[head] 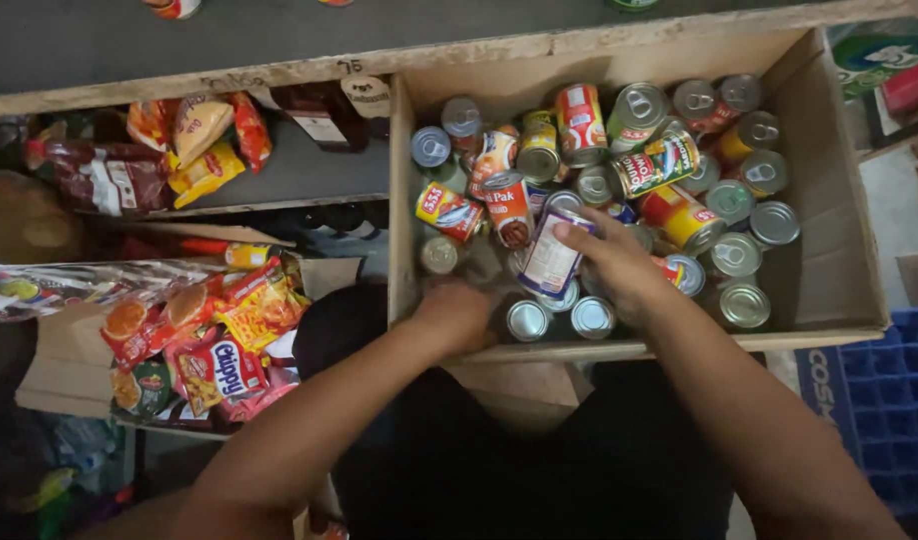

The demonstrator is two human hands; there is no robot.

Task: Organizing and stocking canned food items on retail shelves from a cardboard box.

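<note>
- Two bare forearms are reaching up from the bottom of the frame into a cardboard box filling the centre and right.
- The left hand is sitting at the box's near edge, lower centre, knuckles up and fingers curled down inside; what it is gripping, if anything, cannot be told.
- The right hand is lying just right of it, fingers spread over a white-labelled can that is tilting on its side; the fingertips are pressing on the can's upper end, grasping it.
- Two upright silver-topped cans are standing right under that can, touching the box's near wall.
- Further in, the box is holding a heap of tins, some upright, some tipped: a red-labelled can just left of the held one, a yellow-and-red can to its right, a green-labelled can lying sideways beyond.
- More silver lids are clustering toward the box's right side.
- In the lower left of the frame, bright snack packets are piling in an open carton.
- In the upper left, more yellow and orange packets are resting on a dark shelf.
- A blue plastic crate is showing at the lower right edge.
</note>
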